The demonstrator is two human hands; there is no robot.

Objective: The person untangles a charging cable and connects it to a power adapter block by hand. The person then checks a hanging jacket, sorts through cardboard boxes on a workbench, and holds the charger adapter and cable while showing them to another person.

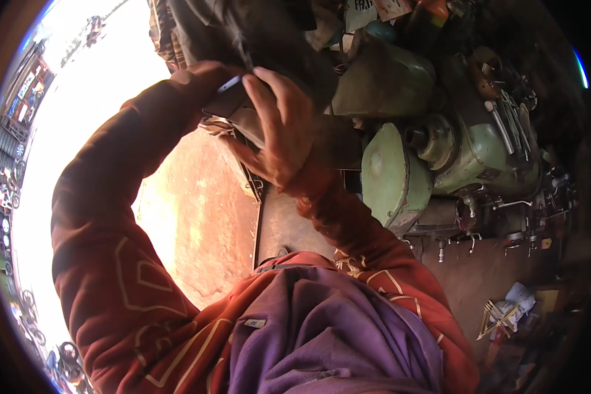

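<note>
A dark, bulky cloth piece point(262, 39) hangs at the top, in front of me. At its lower part, my right hand point(284, 115) has its fingers curled at the dark folds and the thumb stretched below, closed round the cloth. Beside it on the left, my left hand point(207, 73) lies mostly in shadow, its fingers bent against the same bundle. A small pale, shiny strip point(230, 83) shows between the two hands; its kind is unclear. Striped fabric point(218, 125) sticks out just under them.
To the right stands a green lathe-like machine point(486, 151) with a rounded cover point(384, 174), levers and hand tools point(509, 125) on top. Sticks and a pale wrapper point(515, 305) lie lower right. A bright doorway opens left onto reddish ground point(203, 203).
</note>
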